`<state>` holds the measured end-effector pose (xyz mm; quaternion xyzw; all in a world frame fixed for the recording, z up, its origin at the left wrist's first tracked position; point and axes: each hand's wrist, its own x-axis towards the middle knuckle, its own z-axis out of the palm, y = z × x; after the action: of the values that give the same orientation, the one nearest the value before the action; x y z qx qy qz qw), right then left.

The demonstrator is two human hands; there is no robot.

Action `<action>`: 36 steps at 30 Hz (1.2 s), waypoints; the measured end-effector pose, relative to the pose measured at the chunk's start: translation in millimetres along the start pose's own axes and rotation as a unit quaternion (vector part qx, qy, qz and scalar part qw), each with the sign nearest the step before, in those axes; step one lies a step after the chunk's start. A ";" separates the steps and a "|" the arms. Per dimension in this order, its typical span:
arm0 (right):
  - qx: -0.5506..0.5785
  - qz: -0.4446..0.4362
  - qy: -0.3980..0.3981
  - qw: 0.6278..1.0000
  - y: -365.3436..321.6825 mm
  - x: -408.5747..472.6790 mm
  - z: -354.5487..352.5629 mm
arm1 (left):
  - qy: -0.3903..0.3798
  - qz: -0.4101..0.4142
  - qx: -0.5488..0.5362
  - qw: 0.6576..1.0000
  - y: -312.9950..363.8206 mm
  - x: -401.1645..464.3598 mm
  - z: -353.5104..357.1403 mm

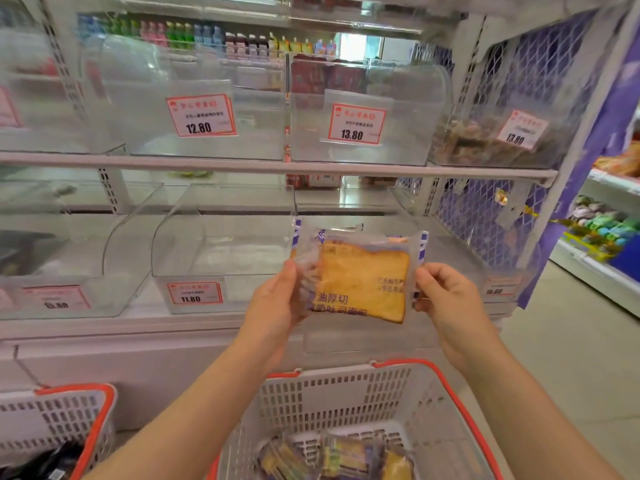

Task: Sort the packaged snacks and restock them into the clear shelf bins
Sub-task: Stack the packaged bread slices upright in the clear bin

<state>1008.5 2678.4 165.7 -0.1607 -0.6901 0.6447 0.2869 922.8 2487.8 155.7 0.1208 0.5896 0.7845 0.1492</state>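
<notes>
A clear-wrapped slice of toast bread (363, 278) with blue print is held up in front of the lower shelf. My left hand (277, 299) pinches its left edge and my right hand (446, 296) pinches its right edge. Behind it stand clear shelf bins: one tagged 11.80 (221, 251) to the left looks bare inside, and another bin (446, 237) sits behind the package and to its right. Below, a white basket with red rim (346, 393) holds several more wrapped snacks (332, 459).
Upper-shelf bins tagged 12.80 (194, 109) and 13.80 (360, 112) look bare; one at the right (485, 140) holds brown snacks. A second basket (62, 424) with dark packets sits lower left. Another shelf with goods (602, 230) stands across the aisle on the right.
</notes>
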 end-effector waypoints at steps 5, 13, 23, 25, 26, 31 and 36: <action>0.068 0.044 -0.086 0.993 4.6 23.1 4.6 | 0.022 0.101 0.046 0.994 0.5 15.1 2.6; -0.064 0.027 -0.098 0.993 -1.8 63.5 0.7 | -0.050 0.115 0.182 0.975 -1.8 36.2 -15.5; -0.174 0.162 -0.074 0.969 26.8 100.2 20.7 | -0.133 0.059 0.340 0.929 -47.4 39.9 -40.1; -0.226 0.172 -0.078 0.956 33.2 108.8 32.8 | -0.123 0.072 0.341 0.929 -48.9 42.8 -41.9; -0.253 0.181 -0.084 0.946 37.0 113.3 38.0 | -0.123 0.075 0.339 0.930 -50.4 44.0 -43.2; -0.141 0.267 -0.060 0.951 47.3 121.8 62.0 | -0.122 0.098 0.342 0.927 -57.1 46.3 -46.8; -0.249 0.213 -0.166 0.930 39.9 109.9 63.9 | -0.109 0.096 0.335 0.931 -57.9 43.6 -45.5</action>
<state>877.9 2697.1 147.0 -0.2606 -0.8158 0.5157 -0.0255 871.1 2478.8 88.0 0.3048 0.7841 0.5336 0.0871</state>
